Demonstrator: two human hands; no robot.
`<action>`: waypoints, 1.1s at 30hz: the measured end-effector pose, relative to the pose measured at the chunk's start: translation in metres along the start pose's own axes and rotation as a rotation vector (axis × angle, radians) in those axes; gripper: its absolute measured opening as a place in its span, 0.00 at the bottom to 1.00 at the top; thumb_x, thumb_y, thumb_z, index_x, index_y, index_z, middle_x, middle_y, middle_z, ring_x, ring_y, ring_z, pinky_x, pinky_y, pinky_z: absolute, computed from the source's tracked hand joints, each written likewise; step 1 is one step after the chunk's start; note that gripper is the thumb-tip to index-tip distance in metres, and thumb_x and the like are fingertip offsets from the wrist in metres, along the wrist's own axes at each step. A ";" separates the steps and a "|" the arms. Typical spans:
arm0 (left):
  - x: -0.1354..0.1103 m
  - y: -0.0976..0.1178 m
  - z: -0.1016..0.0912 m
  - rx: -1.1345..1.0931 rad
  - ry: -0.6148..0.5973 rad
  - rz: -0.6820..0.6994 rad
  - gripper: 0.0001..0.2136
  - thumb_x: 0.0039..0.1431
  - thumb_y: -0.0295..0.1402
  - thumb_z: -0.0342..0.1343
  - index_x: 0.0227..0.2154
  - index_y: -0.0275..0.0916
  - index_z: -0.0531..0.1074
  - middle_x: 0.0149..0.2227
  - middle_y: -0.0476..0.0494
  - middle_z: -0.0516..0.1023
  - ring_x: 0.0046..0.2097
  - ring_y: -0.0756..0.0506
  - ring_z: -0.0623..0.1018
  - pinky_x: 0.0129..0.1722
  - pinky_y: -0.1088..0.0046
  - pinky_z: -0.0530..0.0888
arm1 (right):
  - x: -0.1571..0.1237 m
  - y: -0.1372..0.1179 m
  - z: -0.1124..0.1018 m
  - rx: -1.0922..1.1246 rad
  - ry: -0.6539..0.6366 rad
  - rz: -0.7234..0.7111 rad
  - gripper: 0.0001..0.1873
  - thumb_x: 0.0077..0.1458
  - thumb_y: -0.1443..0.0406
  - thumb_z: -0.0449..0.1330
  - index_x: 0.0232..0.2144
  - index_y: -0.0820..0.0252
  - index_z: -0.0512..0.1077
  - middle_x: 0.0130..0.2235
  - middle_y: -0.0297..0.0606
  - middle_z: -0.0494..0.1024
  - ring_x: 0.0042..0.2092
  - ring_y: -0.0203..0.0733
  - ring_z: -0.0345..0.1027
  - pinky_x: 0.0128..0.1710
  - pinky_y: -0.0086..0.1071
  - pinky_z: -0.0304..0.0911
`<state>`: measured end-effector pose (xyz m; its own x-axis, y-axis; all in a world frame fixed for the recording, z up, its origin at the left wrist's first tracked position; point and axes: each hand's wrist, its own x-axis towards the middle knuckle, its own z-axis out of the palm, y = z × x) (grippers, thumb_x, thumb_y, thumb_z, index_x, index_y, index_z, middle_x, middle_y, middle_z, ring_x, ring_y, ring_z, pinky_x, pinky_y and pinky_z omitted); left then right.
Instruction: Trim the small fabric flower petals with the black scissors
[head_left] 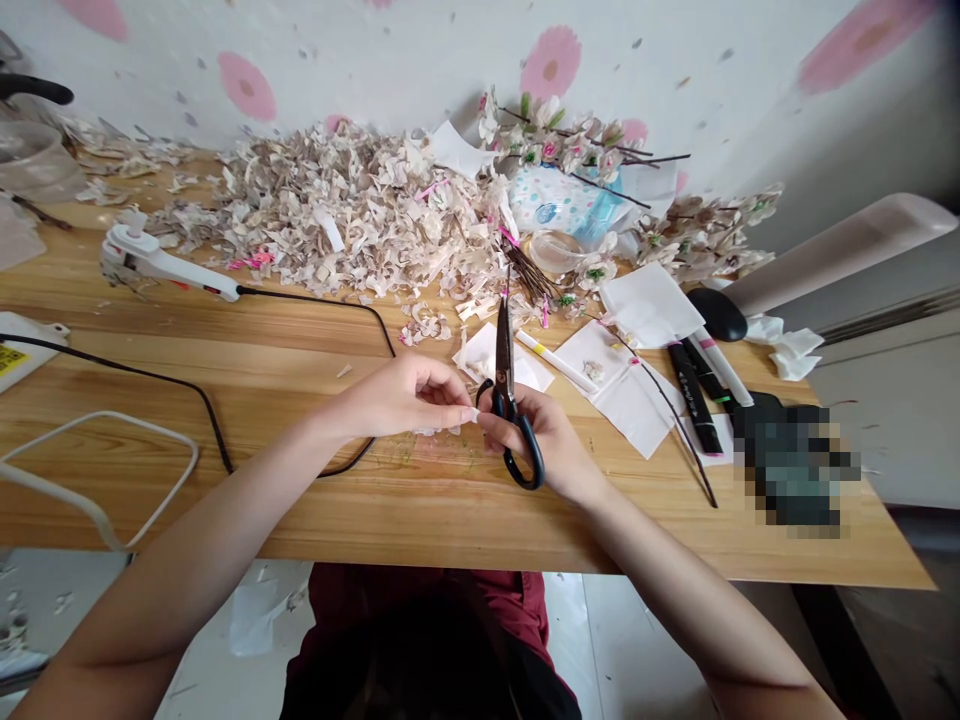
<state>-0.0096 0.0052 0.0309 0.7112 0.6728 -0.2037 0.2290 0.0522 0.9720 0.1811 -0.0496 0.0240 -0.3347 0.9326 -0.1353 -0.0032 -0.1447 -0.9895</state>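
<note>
Black-handled scissors (505, 350) rest in my right hand (551, 435), blades pointing up and away from me. That hand's thumb and fingertips meet those of my left hand (409, 398). Between them is a tiny whitish piece (474, 415), pinched by my left fingers; whether it is paper or petal I cannot make out. Some pale scraps (439, 431) show just below my left fingers on the wooden table (420, 510). Just beyond the hands, a white paper square (529, 370) lies partly behind the scissors.
A big heap of pale paper-like scraps (360, 210) lines the wall. Flowering twigs (570, 145) lie on a dotted packet (551, 200). A white glue gun (169, 262) trails a black cord (315, 297). Markers (694, 395) and a thin stem (679, 425) lie right.
</note>
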 end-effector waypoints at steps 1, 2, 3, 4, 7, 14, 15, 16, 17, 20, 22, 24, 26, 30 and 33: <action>0.000 0.000 0.001 -0.018 0.004 -0.014 0.09 0.52 0.37 0.62 0.29 0.34 0.76 0.26 0.48 0.76 0.26 0.53 0.72 0.25 0.78 0.69 | 0.000 0.000 0.001 0.002 0.006 0.000 0.19 0.49 0.51 0.65 0.28 0.60 0.66 0.24 0.28 0.65 0.24 0.30 0.59 0.23 0.26 0.60; 0.000 -0.001 0.001 -0.036 0.011 -0.028 0.10 0.52 0.37 0.62 0.29 0.34 0.76 0.25 0.48 0.76 0.26 0.53 0.72 0.24 0.78 0.69 | 0.000 0.000 0.001 0.004 0.012 0.000 0.19 0.49 0.51 0.65 0.28 0.60 0.66 0.24 0.28 0.65 0.24 0.30 0.59 0.23 0.26 0.60; 0.000 -0.001 0.002 -0.051 0.022 -0.038 0.11 0.52 0.38 0.63 0.30 0.34 0.76 0.26 0.48 0.76 0.25 0.52 0.73 0.24 0.79 0.69 | 0.000 0.000 0.002 0.005 0.017 -0.002 0.20 0.49 0.51 0.65 0.28 0.60 0.66 0.24 0.28 0.65 0.24 0.30 0.59 0.23 0.26 0.60; 0.000 -0.002 0.003 -0.060 0.035 -0.043 0.11 0.51 0.39 0.63 0.30 0.34 0.76 0.26 0.48 0.77 0.26 0.52 0.73 0.24 0.79 0.69 | 0.000 0.000 0.002 0.007 0.022 -0.005 0.20 0.49 0.51 0.65 0.29 0.60 0.66 0.24 0.28 0.65 0.24 0.31 0.59 0.23 0.26 0.60; 0.000 -0.002 0.004 -0.052 0.066 -0.041 0.11 0.50 0.39 0.64 0.30 0.34 0.77 0.26 0.47 0.77 0.26 0.52 0.73 0.24 0.79 0.69 | 0.000 0.000 0.002 0.019 0.027 -0.010 0.20 0.49 0.50 0.65 0.29 0.60 0.66 0.24 0.28 0.65 0.24 0.31 0.59 0.24 0.26 0.61; 0.000 0.003 -0.002 -0.115 0.160 0.007 0.08 0.48 0.34 0.65 0.27 0.34 0.77 0.25 0.49 0.77 0.26 0.53 0.72 0.27 0.79 0.69 | -0.009 0.003 -0.003 -0.079 -0.161 -0.053 0.29 0.54 0.39 0.54 0.34 0.60 0.64 0.26 0.31 0.66 0.26 0.36 0.62 0.27 0.31 0.60; 0.000 0.004 -0.004 -0.131 0.191 0.013 0.08 0.47 0.34 0.65 0.26 0.35 0.76 0.25 0.49 0.77 0.26 0.53 0.72 0.28 0.79 0.69 | -0.012 0.003 -0.004 -0.127 -0.202 -0.075 0.30 0.54 0.38 0.51 0.36 0.60 0.64 0.27 0.33 0.67 0.27 0.37 0.61 0.29 0.32 0.60; -0.001 0.005 -0.005 -0.144 0.221 0.017 0.07 0.47 0.34 0.65 0.25 0.35 0.76 0.24 0.50 0.76 0.26 0.54 0.72 0.28 0.79 0.69 | -0.014 0.003 -0.005 -0.182 -0.233 -0.095 0.32 0.55 0.37 0.49 0.37 0.59 0.63 0.29 0.34 0.67 0.28 0.37 0.61 0.30 0.33 0.61; -0.001 0.006 -0.006 -0.154 0.249 0.024 0.07 0.46 0.34 0.65 0.25 0.35 0.76 0.24 0.51 0.76 0.26 0.54 0.71 0.28 0.79 0.69 | -0.017 0.003 -0.006 -0.238 -0.254 -0.109 0.33 0.55 0.36 0.46 0.37 0.59 0.63 0.31 0.36 0.67 0.30 0.38 0.61 0.32 0.34 0.61; 0.000 0.007 -0.008 -0.158 0.315 0.036 0.08 0.45 0.35 0.65 0.22 0.36 0.74 0.23 0.52 0.74 0.26 0.53 0.71 0.29 0.78 0.68 | -0.020 0.002 -0.008 -0.349 -0.292 -0.123 0.35 0.55 0.35 0.40 0.38 0.59 0.62 0.33 0.38 0.66 0.32 0.41 0.60 0.34 0.36 0.61; 0.000 0.008 -0.008 -0.151 0.349 0.030 0.08 0.44 0.35 0.64 0.21 0.36 0.73 0.22 0.52 0.73 0.27 0.53 0.70 0.29 0.77 0.68 | -0.020 0.002 -0.007 -0.376 -0.297 -0.122 0.36 0.54 0.34 0.39 0.38 0.59 0.62 0.31 0.37 0.65 0.32 0.42 0.59 0.34 0.36 0.60; 0.001 0.009 -0.008 -0.143 0.366 0.019 0.09 0.43 0.36 0.64 0.20 0.36 0.72 0.22 0.52 0.72 0.27 0.53 0.69 0.29 0.77 0.67 | -0.020 0.001 -0.006 -0.392 -0.296 -0.123 0.35 0.55 0.35 0.39 0.37 0.58 0.62 0.29 0.36 0.65 0.31 0.42 0.58 0.33 0.36 0.59; 0.001 0.009 -0.008 -0.138 0.356 0.012 0.10 0.42 0.37 0.64 0.20 0.36 0.72 0.22 0.52 0.72 0.27 0.52 0.69 0.29 0.76 0.66 | -0.020 -0.001 -0.005 -0.401 -0.293 -0.135 0.33 0.56 0.36 0.40 0.35 0.58 0.62 0.28 0.35 0.64 0.30 0.41 0.58 0.33 0.35 0.58; 0.000 0.007 -0.008 -0.129 0.323 0.014 0.11 0.43 0.38 0.64 0.20 0.36 0.71 0.23 0.52 0.72 0.27 0.52 0.69 0.29 0.76 0.66 | -0.020 -0.002 -0.004 -0.401 -0.303 -0.156 0.32 0.57 0.36 0.40 0.33 0.57 0.61 0.27 0.34 0.64 0.30 0.40 0.57 0.33 0.35 0.57; 0.000 0.007 -0.008 -0.140 0.311 0.026 0.10 0.44 0.37 0.64 0.20 0.36 0.71 0.22 0.52 0.72 0.27 0.52 0.69 0.29 0.77 0.66 | -0.019 -0.001 -0.004 -0.399 -0.311 -0.147 0.32 0.56 0.36 0.40 0.34 0.58 0.62 0.27 0.34 0.64 0.29 0.40 0.57 0.33 0.35 0.57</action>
<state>-0.0135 0.0114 0.0384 0.4736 0.8671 -0.1541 0.1049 0.1181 0.9874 0.1918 -0.0661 0.0279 -0.6217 0.7826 -0.0323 0.2678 0.1736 -0.9477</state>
